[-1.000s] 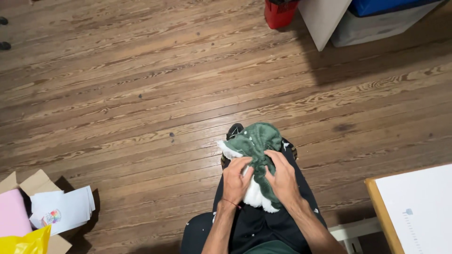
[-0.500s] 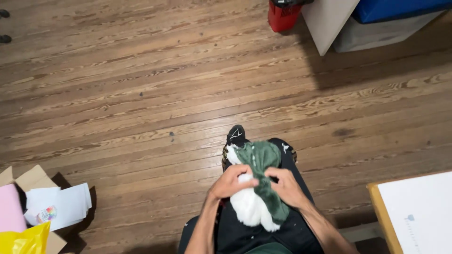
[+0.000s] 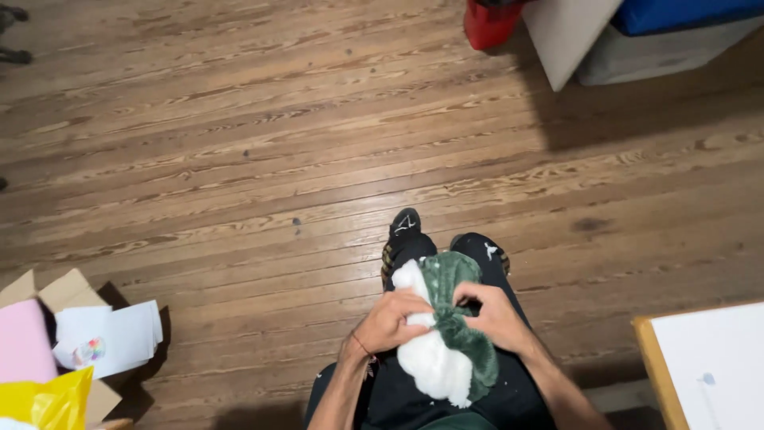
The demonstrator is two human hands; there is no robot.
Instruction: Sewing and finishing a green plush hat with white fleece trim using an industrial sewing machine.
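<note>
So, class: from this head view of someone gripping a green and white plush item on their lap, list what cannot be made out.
- Plush item: its shape, bunched under left hand and right hand.
- Red container: cut off by the top edge.
- Cardboard box: contents partly past the left edge.
- Sheet: marks too small.

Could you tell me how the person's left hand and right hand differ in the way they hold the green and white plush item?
The left hand grips the white part of the green and white plush item, while the right hand pinches its green part. The left hand has a thin band at the wrist; the right hand's wrist looks bare. Both hands are closed on the item over the person's lap.
</note>
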